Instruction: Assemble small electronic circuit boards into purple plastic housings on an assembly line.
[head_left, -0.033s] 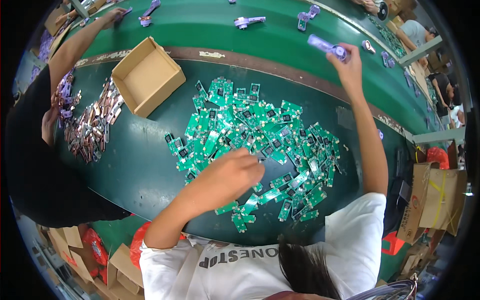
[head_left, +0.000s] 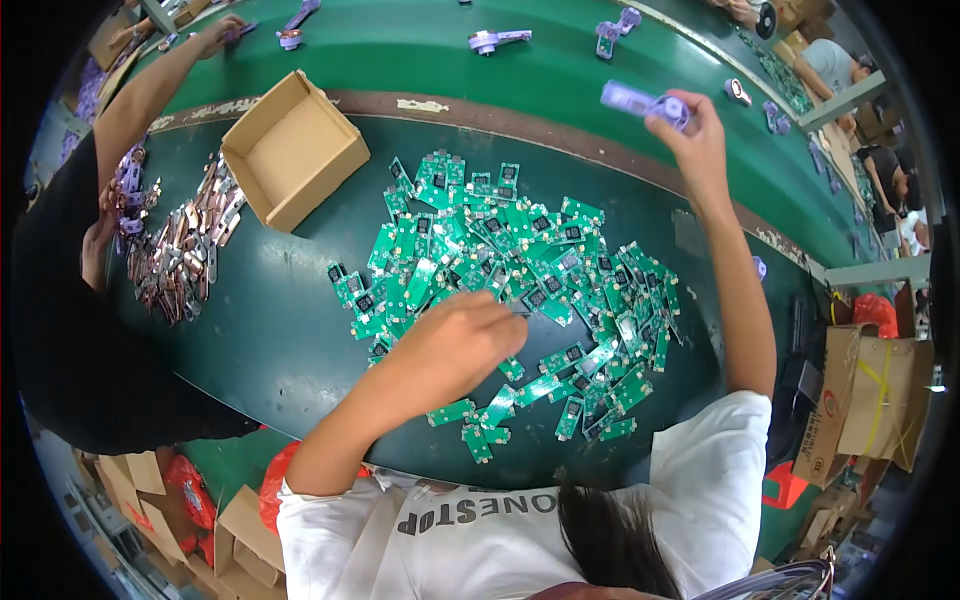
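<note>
Dark-green worktable bears circuit boards heaped centre-frame, presumably for easy reach, where the left hand curls over them, any grasp impossible to tell, while the right hand grips 1 purple casing at upper right, seemingly high to clear the heap.

Tabletop: open lane left, between coppery metal parts and circuit boards. Cardboard box obstructs far end; left hand overhangs boards.

One cardboard tray, circuit boards (dozens)
</note>
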